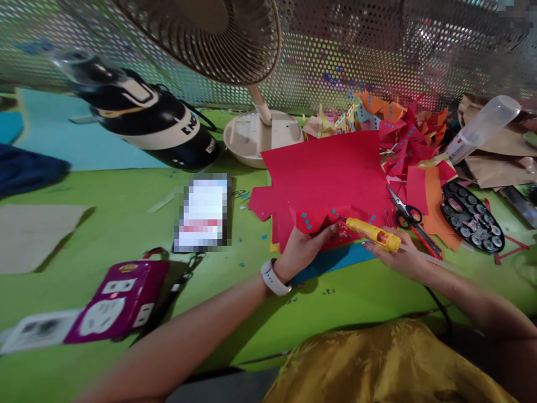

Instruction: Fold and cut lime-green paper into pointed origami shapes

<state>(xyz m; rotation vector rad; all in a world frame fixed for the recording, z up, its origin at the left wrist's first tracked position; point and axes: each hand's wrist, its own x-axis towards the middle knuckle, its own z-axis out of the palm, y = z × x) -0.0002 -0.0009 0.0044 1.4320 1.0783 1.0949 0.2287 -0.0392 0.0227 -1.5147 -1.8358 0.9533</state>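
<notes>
My right hand is wrapped round a yellow glue gun, with a pale glue stick poking out of its back end. The gun's nozzle points left, at a folded red paper piece dotted with small blue squares. That piece is pinched in the fingers of my left hand, which wears a pale watch on the wrist. Beneath both hands lie a large red sheet and a blue sheet. Whether the nozzle touches the paper I cannot tell.
Scissors, a red cutter and a black paint palette lie to the right. Cut paper pieces are heaped behind. A fan, a black bottle, a phone and a purple power socket box stand leftward.
</notes>
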